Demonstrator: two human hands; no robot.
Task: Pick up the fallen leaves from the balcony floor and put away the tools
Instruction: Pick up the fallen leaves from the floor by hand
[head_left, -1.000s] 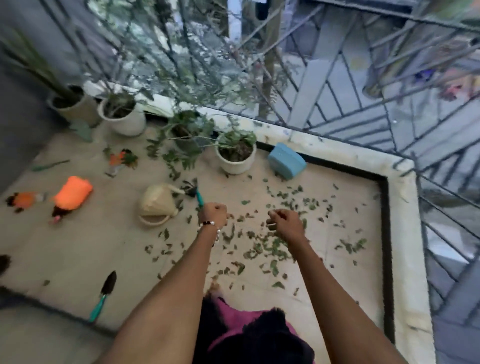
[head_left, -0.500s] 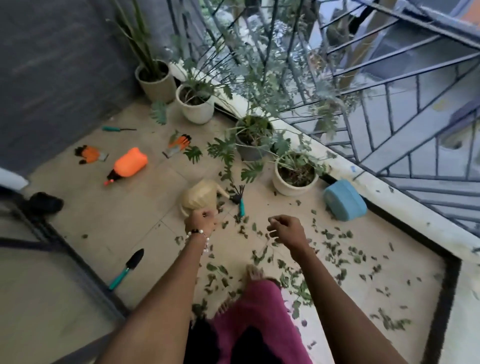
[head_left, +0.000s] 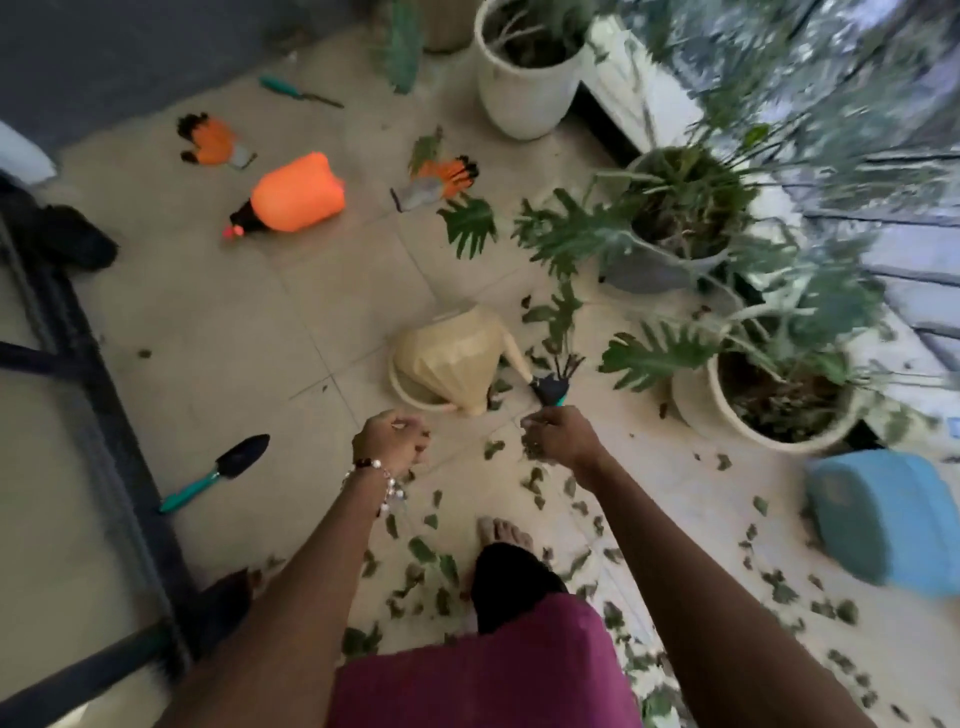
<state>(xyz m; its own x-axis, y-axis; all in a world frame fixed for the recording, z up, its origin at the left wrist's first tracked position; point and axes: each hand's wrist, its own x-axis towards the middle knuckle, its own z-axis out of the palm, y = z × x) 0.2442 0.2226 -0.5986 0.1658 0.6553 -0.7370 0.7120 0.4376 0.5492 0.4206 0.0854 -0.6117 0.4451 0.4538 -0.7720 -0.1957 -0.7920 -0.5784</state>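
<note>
Both arms are left bare, no sleeves being seen. A bracelet (head_left: 375, 474) of pale and dark beads — with small dangling pieces — is worn at the left wrist. Below the bracelet, a magenta garment (head_left: 483, 670) and a bare foot (head_left: 503, 532) are seen.

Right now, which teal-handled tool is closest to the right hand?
The small hand rake beside the beige watering can's spout, just above the right hand. The trowel lies far to the left, and the third tool lies near the wall.
</note>
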